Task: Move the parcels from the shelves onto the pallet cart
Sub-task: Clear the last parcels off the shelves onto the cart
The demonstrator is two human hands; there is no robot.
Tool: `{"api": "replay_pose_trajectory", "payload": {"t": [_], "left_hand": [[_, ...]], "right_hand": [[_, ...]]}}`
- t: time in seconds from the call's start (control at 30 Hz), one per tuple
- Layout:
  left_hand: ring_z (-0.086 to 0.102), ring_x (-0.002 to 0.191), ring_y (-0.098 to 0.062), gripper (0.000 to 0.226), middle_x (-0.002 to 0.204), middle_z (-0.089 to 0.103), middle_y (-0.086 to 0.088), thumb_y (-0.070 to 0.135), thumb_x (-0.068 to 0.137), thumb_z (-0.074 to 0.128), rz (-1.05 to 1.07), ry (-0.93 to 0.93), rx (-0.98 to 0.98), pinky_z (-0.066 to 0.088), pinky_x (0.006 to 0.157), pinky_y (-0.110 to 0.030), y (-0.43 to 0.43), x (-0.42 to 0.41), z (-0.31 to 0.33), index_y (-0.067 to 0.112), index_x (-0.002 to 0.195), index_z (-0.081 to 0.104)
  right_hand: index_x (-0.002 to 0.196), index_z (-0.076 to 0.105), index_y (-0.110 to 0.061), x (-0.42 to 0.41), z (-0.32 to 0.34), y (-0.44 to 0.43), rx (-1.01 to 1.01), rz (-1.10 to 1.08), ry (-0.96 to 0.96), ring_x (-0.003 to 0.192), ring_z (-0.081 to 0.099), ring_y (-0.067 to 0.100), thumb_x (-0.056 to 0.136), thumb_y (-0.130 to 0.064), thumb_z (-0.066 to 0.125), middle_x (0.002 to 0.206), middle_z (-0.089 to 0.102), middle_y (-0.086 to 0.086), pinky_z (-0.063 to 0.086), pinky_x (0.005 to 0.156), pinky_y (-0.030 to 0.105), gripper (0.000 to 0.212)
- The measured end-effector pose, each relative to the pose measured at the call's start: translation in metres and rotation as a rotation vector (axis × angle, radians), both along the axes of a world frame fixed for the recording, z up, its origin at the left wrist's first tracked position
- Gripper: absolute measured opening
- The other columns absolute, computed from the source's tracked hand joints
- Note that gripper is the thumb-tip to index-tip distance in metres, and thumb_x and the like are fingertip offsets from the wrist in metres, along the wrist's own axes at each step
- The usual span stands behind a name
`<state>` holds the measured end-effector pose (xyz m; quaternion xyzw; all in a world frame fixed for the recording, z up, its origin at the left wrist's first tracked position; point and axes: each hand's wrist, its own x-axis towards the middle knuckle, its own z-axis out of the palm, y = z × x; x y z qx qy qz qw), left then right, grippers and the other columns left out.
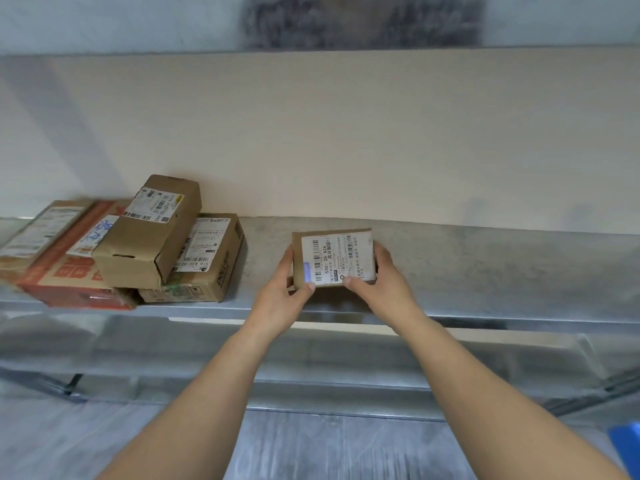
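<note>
The small parcel (334, 258), a flat brown cardboard box with a white shipping label turned toward the camera, sits near the front edge of the metal shelf (485, 271), about midway along it. Its long axis runs along that edge, so one short end meets each hand. The left hand (284, 296) grips the left end, thumb on the label face and fingers curled behind. The right hand (384, 285) grips the right end the same way. Neither hand is nearer, and the coming pull looks to be straight back toward the body. Whether the parcel's underside touches the shelf cannot be told. Toward the shelf's left end lies a pile of closed parcels, contents hidden: a long brown box (149, 233) tilted across a labelled box (211, 265) and a red-printed carton (69, 271). The pallet cart is out of view.
</note>
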<state>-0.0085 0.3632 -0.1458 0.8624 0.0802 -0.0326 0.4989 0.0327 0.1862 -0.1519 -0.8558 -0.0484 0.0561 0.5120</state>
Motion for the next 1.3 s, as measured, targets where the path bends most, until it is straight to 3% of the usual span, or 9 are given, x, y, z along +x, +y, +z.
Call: {"api": "replay_pose_trajectory", "payload": {"t": [0.17,0.3,0.47,0.6,0.8,0.9,1.03,1.1,1.3], "left_hand": [[0.058,0.11,-0.007,0.076,0.127,0.057,0.017,0.016,0.088,0.06,-0.027,-0.025,-0.045,0.046,0.098,-0.031,-0.001,-0.014,-0.006,0.06,0.135,0.02],[0.053,0.117,-0.006,0.081,0.132,0.054,0.02,0.02,0.088,0.061,-0.096,-0.049,-0.069,0.044,0.102,-0.039,0.003,-0.023,-0.005,0.052,0.144,0.012],[0.051,0.12,-0.004,0.082,0.134,0.053,0.019,0.019,0.088,0.063,-0.204,-0.091,-0.108,0.041,0.106,-0.037,0.005,-0.031,0.003,0.047,0.147,0.012],[0.052,0.116,0.003,0.08,0.129,0.055,0.022,0.017,0.089,0.061,-0.28,-0.14,-0.144,0.041,0.104,-0.029,0.007,-0.039,0.013,0.045,0.147,0.014],[0.059,0.107,0.0,0.072,0.114,0.063,0.023,0.018,0.088,0.064,-0.369,-0.15,-0.238,0.044,0.101,-0.031,-0.015,-0.045,0.02,0.052,0.14,0.026],[0.061,0.106,-0.002,0.065,0.113,0.064,0.022,0.021,0.087,0.065,-0.458,-0.154,-0.268,0.044,0.102,-0.038,-0.038,-0.048,0.02,0.059,0.13,0.036],[0.061,0.105,-0.001,0.064,0.112,0.066,0.02,0.021,0.087,0.065,-0.558,-0.162,-0.292,0.046,0.101,-0.038,-0.071,-0.055,0.027,0.046,0.139,0.037],[0.061,0.103,0.0,0.063,0.111,0.065,0.02,0.022,0.087,0.065,-0.593,-0.176,-0.286,0.045,0.101,-0.035,-0.088,-0.06,0.032,0.045,0.138,0.038],[0.059,0.099,0.006,0.061,0.109,0.064,0.022,0.025,0.089,0.063,-0.726,-0.223,-0.27,0.043,0.086,-0.014,-0.155,-0.08,0.058,0.047,0.138,0.036]], "right_hand": [[0.13,0.043,-0.028,-0.019,-0.003,-0.005,0.034,0.047,-0.07,0.11,0.054,0.004,0.079,-0.009,0.07,0.122,0.056,-0.013,0.045,0.091,0.025,0.062],[0.124,0.037,-0.043,-0.041,0.001,-0.009,0.066,-0.01,-0.064,0.109,0.053,-0.001,0.08,-0.008,0.07,0.119,0.055,-0.019,0.044,0.087,0.019,0.066],[0.138,0.031,-0.038,-0.074,0.012,-0.014,0.019,-0.115,-0.064,0.109,0.05,-0.003,0.084,-0.017,0.068,0.126,0.053,-0.018,0.039,0.073,0.004,0.069],[0.141,0.025,-0.04,-0.096,0.018,-0.01,0.006,-0.19,-0.095,0.116,0.05,0.001,0.083,-0.021,0.07,0.131,0.052,-0.016,0.046,0.092,0.025,0.075],[0.142,0.024,-0.043,-0.129,0.03,-0.027,-0.034,-0.342,-0.141,0.116,0.053,0.006,0.079,-0.032,0.067,0.129,0.054,-0.015,0.048,0.097,0.041,0.077],[0.132,0.031,-0.048,-0.15,0.037,-0.044,-0.04,-0.438,-0.171,0.115,0.052,0.007,0.081,-0.028,0.068,0.125,0.055,-0.015,0.048,0.096,0.041,0.067],[0.132,0.033,-0.047,-0.178,0.044,-0.07,-0.022,-0.545,-0.187,0.117,0.051,0.006,0.081,-0.027,0.07,0.126,0.055,-0.016,0.045,0.099,0.041,0.066],[0.14,0.031,-0.037,-0.188,0.047,-0.084,-0.032,-0.605,-0.173,0.116,0.052,0.006,0.082,-0.026,0.07,0.126,0.056,-0.017,0.044,0.1,0.042,0.071],[0.139,0.035,-0.035,-0.23,0.071,-0.135,-0.034,-0.743,-0.246,0.116,0.052,0.004,0.083,-0.025,0.069,0.129,0.055,-0.017,0.045,0.1,0.04,0.066]]}}
